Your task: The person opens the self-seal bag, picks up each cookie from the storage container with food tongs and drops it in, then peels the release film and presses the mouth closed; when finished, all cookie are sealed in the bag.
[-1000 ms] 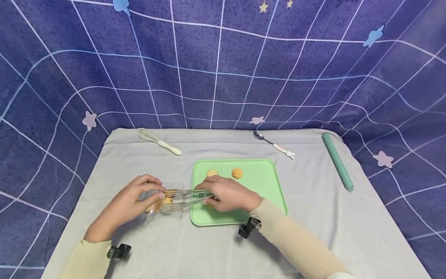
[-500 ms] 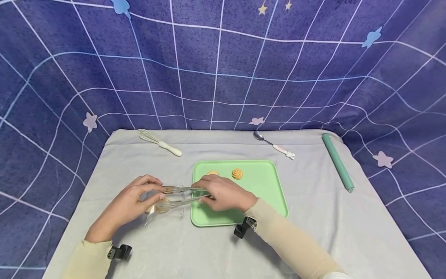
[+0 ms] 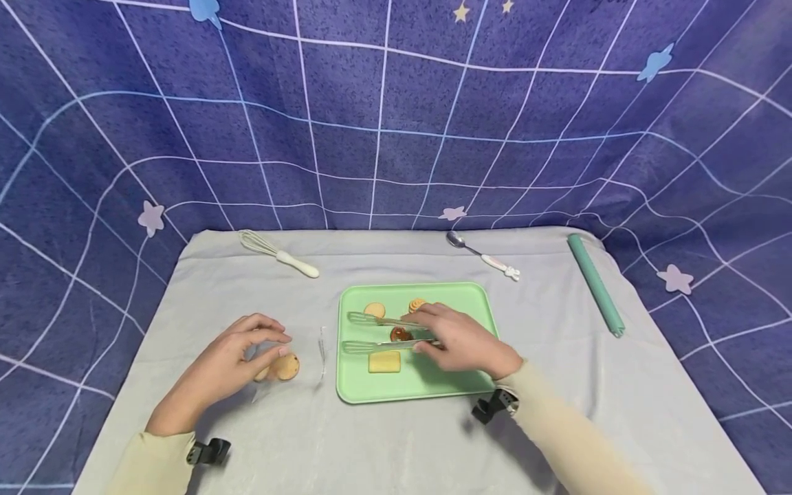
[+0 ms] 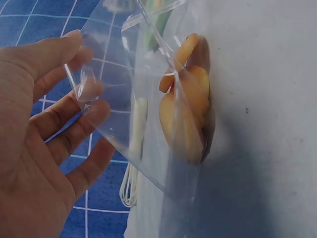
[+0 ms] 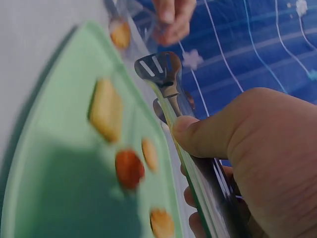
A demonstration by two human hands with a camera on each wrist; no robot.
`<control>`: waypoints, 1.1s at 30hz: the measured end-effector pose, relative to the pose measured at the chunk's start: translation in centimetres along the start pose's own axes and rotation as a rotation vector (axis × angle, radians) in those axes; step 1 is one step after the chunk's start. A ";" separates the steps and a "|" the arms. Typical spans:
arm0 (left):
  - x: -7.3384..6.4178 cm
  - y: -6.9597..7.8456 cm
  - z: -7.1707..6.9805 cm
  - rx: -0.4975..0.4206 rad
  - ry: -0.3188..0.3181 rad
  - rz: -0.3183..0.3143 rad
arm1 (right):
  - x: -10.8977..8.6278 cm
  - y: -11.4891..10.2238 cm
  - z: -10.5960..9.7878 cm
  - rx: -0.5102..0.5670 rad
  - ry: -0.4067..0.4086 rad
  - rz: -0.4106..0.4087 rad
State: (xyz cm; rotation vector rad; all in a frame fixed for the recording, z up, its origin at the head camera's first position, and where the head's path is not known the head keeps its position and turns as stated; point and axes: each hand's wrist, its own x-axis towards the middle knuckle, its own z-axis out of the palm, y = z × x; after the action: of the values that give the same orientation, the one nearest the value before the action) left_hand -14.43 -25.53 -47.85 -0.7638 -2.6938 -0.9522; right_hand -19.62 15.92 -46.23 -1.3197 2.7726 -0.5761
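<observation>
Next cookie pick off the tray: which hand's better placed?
Right hand, I'd say: it holds the tongs, spread, over the tray. The left hand is off to the side, holding the clear bag.

Your tongs (image 5: 205, 183) are silver and your tray (image 3: 361, 385) is plain light green. Seen from the tray's middle, you have at eight o'clock a yellow biscuit (image 3: 384, 362), at ten a cream-white whisk (image 3: 293, 262), at twelve a blue curtain (image 3: 346, 155) patterned with white and light-blue grid lines.
</observation>
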 end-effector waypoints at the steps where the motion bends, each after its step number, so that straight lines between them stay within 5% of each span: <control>1: 0.0 0.0 0.0 -0.001 0.003 0.005 | -0.7 0.5 -0.3 -0.004 0.013 0.016; 13: 0.2 0.1 0.5 -0.017 0.024 0.039 | -6.5 6.0 -2.8 -0.055 0.148 0.179; 33: 0.4 0.0 0.7 -0.026 0.003 0.008 | -8.4 8.3 -3.1 -0.068 0.171 0.233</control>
State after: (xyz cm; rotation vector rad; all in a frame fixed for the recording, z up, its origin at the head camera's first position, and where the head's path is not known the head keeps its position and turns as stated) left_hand -14.75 -24.90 -48.29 -0.7764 -2.6792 -0.9873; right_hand -20.94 27.96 -47.32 -0.9781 3.0507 -0.6120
